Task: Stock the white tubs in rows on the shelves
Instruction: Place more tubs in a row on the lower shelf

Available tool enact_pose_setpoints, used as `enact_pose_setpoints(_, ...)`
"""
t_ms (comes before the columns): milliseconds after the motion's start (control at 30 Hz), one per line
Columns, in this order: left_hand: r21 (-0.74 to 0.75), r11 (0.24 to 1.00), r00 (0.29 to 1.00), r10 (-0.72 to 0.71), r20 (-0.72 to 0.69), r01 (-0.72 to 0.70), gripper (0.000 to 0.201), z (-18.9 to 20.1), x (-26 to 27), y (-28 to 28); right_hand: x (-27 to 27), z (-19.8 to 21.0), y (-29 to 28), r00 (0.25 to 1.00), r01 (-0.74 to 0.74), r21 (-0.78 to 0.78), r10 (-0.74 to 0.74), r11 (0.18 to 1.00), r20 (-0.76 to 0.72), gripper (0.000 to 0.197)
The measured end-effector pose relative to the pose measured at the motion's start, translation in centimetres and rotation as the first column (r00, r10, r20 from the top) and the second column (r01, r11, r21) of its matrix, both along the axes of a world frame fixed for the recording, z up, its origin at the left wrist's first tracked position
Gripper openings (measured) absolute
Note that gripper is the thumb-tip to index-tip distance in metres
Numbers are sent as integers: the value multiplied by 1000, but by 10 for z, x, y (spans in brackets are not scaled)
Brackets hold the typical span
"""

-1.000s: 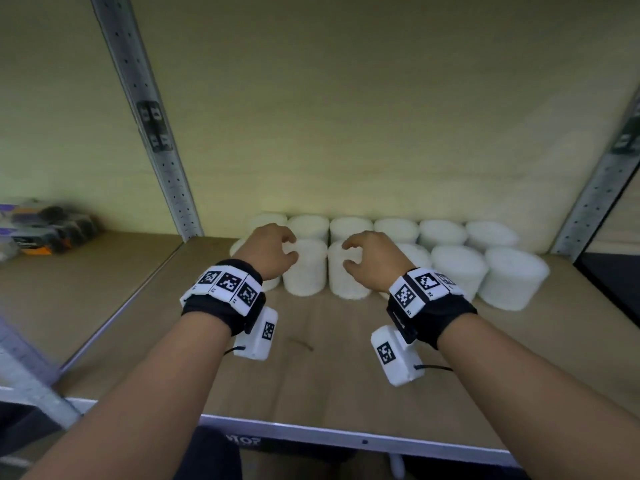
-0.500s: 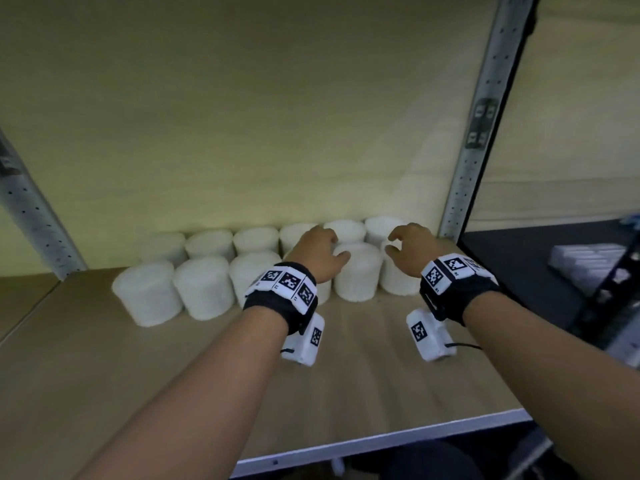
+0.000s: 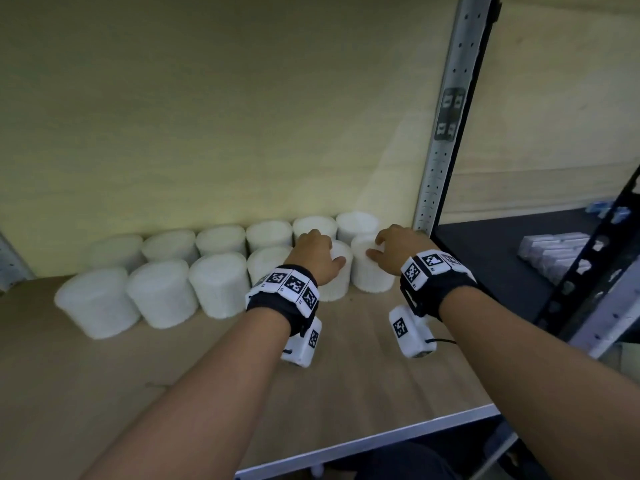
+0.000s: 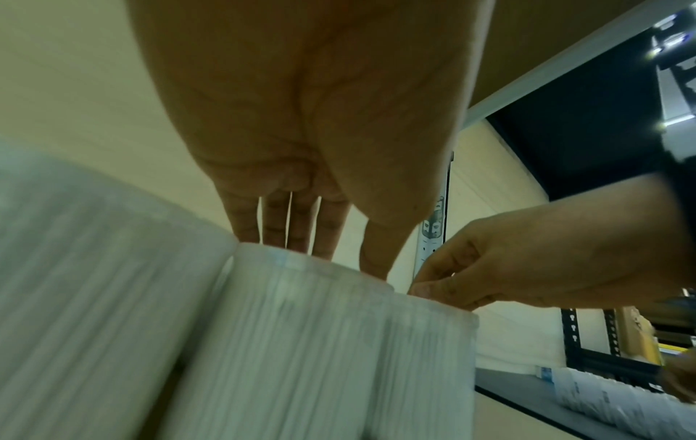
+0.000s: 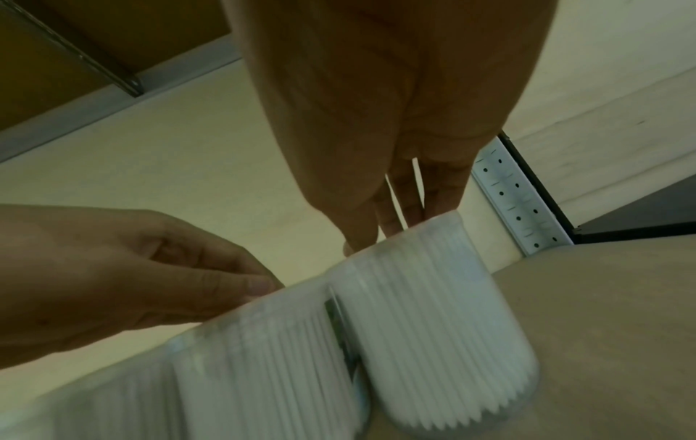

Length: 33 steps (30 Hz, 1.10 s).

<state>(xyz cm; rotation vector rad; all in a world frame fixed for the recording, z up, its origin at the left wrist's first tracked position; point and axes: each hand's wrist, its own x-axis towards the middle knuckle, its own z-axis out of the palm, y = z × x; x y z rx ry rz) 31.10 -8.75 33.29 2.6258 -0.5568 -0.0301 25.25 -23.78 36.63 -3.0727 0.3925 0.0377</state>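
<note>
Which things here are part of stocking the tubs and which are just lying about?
Part of the job:
- ribbed white plastic tubs in two rows
- wooden shelf board
- left hand and right hand, each on a front-row tub

Just lying about:
- white packets on the neighbouring dark shelf

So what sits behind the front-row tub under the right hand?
Behind that front-row tub stands the last back-row tub, against the wooden back panel. Only its top shows; its lower wall is covered by the tub and the right hand.
</note>
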Motion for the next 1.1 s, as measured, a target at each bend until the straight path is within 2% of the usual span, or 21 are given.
enact_pose_setpoints(467,-12,1000,999,-9,31,9,50,-4,1,2,4,6,1,998,-40,-16,39,999,-44,47)
enact_pose_setpoints(700,-16,1000,999,-9,37,10,49,-6,3,1,6,9,-4,996,-76,66,79,995,-36,41)
enact_pose_setpoints(1000,-30,1000,999,-7,33,8,48,-7,3,1,6,10,-6,996,-66,145,74,987,-57,47)
enact_pose_setpoints(1100,-37,999,999,-11,39,13,47,-7,2,1,10,8,-7,999,-37,182,40,983,-16,42)
